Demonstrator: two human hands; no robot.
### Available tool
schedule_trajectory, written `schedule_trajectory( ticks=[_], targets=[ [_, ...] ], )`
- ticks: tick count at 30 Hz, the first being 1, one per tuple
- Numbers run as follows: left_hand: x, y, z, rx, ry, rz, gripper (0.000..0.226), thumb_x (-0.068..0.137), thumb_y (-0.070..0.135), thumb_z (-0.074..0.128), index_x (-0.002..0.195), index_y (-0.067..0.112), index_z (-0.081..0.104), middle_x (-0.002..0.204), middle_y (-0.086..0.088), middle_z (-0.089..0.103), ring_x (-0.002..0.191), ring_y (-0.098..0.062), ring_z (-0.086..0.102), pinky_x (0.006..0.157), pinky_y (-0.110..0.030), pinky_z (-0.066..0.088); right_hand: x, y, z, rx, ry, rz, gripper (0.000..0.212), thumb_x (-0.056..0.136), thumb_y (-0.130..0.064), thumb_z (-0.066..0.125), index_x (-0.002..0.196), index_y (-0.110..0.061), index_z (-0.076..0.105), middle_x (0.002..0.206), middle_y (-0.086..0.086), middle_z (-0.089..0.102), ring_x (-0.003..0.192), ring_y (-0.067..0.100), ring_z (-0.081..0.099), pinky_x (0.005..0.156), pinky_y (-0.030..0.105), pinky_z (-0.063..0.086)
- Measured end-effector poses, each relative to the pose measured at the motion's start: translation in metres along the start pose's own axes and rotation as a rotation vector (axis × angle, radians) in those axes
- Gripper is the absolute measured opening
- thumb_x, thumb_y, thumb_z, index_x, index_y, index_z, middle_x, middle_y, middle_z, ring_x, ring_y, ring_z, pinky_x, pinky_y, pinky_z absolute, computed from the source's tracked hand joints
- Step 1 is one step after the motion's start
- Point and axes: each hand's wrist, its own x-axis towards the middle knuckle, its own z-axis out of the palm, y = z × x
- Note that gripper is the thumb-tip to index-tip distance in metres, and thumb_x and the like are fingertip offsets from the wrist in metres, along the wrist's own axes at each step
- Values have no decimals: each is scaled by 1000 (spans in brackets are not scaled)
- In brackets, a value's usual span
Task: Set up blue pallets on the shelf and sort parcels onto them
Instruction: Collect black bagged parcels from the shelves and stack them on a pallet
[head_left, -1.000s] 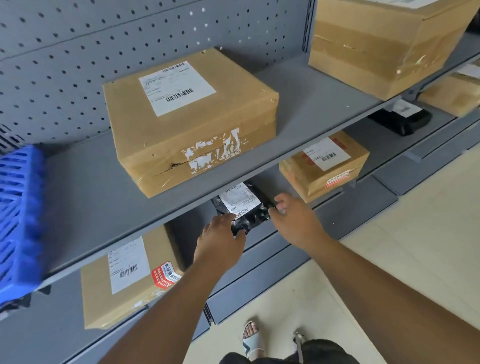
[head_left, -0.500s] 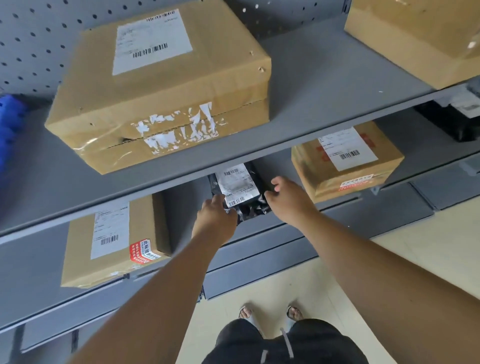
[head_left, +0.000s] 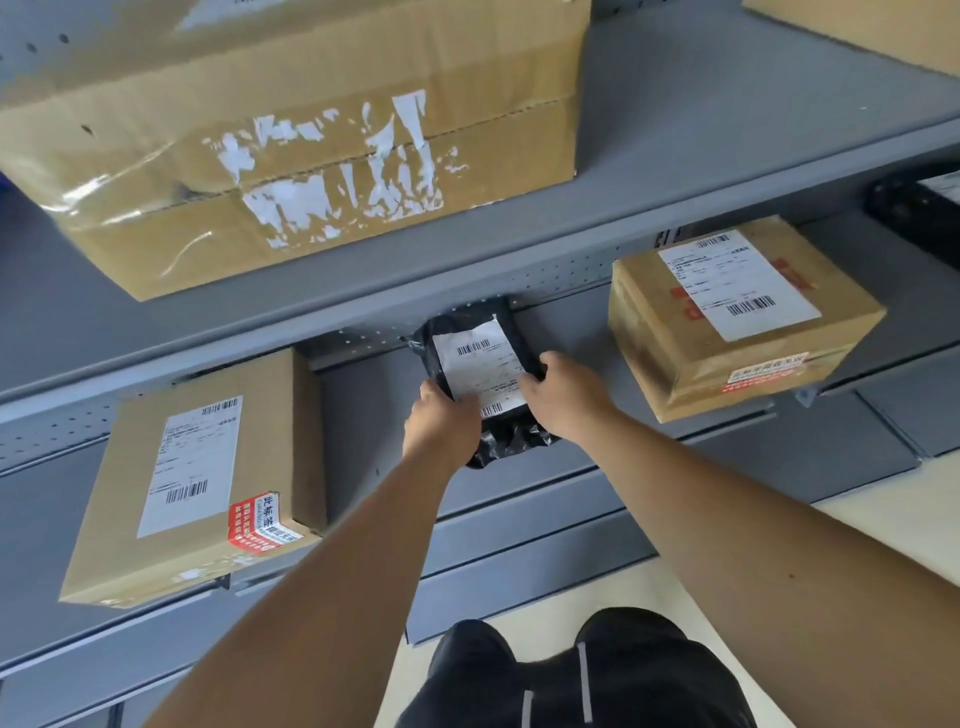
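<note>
A black plastic-wrapped parcel (head_left: 480, 358) with a white barcode label lies on the lower grey shelf (head_left: 363, 415), under the upper shelf's edge. My left hand (head_left: 441, 421) grips its near left side. My right hand (head_left: 563, 389) grips its right side, fingers curled over the label's edge. Both arms reach forward from below. No blue pallet shows in this frame.
A cardboard box (head_left: 202, 478) with a red sticker sits left on the lower shelf, another (head_left: 737, 317) to the right. A large taped box (head_left: 291, 140) fills the upper shelf (head_left: 675, 130). A black parcel (head_left: 914, 202) lies far right. Pale floor (head_left: 883, 519) is below.
The view has dropped and moved closer, and the blue pallet has left the frame. Both hands have closed further onto the black parcel's sides.
</note>
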Motion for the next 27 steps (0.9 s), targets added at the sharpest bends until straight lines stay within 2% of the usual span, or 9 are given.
schedule_trajectory(
  ticks=[6,8,10,12,15,17,20,24,27],
  targets=[
    [11,-7,5,-137,-25,-15,12,95,27,55,103,22,61,87,3,68,78,-20,69,71,-37,60,3,4,10,64,3,49,36,100,-39,54,110,-7,64,106,12,68,100,35,63,72,32,42],
    [11,-10,4,-183,-45,-39,13,93,25,58,103,20,66,87,2,71,77,-20,70,60,-29,57,2,3,11,116,-6,80,38,98,-38,59,115,-6,66,110,12,71,101,34,66,73,33,47],
    [9,-12,1,-230,-70,-85,16,93,24,61,106,18,70,90,1,72,79,-21,71,58,-25,54,-2,1,12,192,-24,113,36,96,-34,63,117,-6,69,112,12,72,102,33,67,79,35,53],
    [6,-14,-3,-272,-89,-127,16,94,22,65,107,17,72,91,1,73,78,-20,70,58,-25,53,-7,-1,11,254,-29,125,34,94,-30,64,120,-8,71,110,9,74,98,31,68,74,30,53],
    [-3,-17,-12,-295,-107,-161,13,94,20,65,104,19,73,86,1,72,60,-14,58,44,-18,43,-20,-8,5,277,-16,111,14,93,-25,66,100,-17,74,77,-4,66,73,22,60,50,23,38],
    [-11,-19,-18,-307,-107,-176,14,93,20,66,105,19,73,83,0,71,53,-13,51,38,-16,37,-28,-14,0,279,-1,113,6,91,-23,66,88,-22,71,66,-10,59,64,16,55,45,21,34],
    [-26,-19,-28,-350,-116,-184,22,91,20,69,113,20,70,87,1,72,57,-14,54,44,-21,41,-43,-23,-8,322,-15,121,9,90,-16,65,83,-21,70,61,-9,57,56,15,52,45,21,36],
    [-48,-15,-44,-433,-123,-202,35,87,19,71,122,21,66,98,-2,76,84,-27,74,68,-38,63,-66,-33,-20,377,-34,169,9,89,-17,68,82,-22,68,81,4,71,74,25,65,65,35,53],
    [-62,-13,-56,-505,-173,-243,39,85,18,72,123,24,63,102,-6,77,95,-37,76,78,-55,64,-82,-35,-27,429,-37,199,18,87,-14,69,71,-22,68,80,4,74,73,25,67,61,32,48]
  ],
)
